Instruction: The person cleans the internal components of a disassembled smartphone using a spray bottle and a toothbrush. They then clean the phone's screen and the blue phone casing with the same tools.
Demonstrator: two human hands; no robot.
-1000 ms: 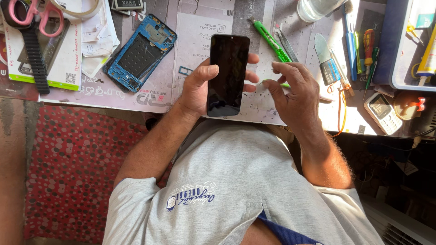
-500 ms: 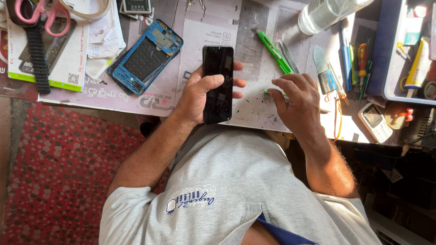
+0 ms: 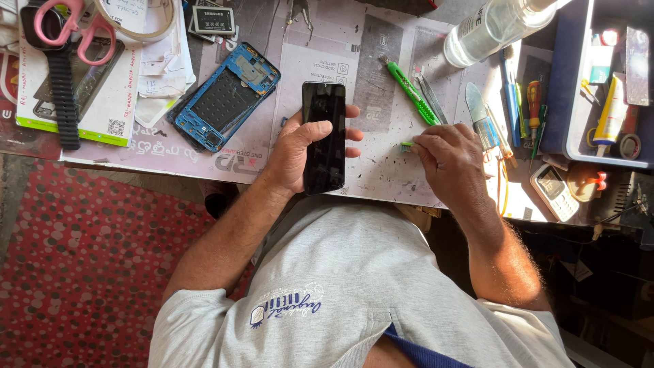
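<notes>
A: Where's the phone (image 3: 324, 138) at?

B: It's gripped upright in the left hand (image 3: 298, 151), thumb laid across the dark screen, over the table (image 3: 381, 170) edge.

A: And the right hand (image 3: 449, 158)?

B: Fingers are pinched on a small green tool (image 3: 407, 145), just below the green cutter (image 3: 411, 91).

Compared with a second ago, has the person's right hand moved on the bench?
Yes. The right hand has dropped away from the black flat phone onto the printed paper mat, just below the green plastic utility knife, its fingers pinching a small green piece.
</notes>
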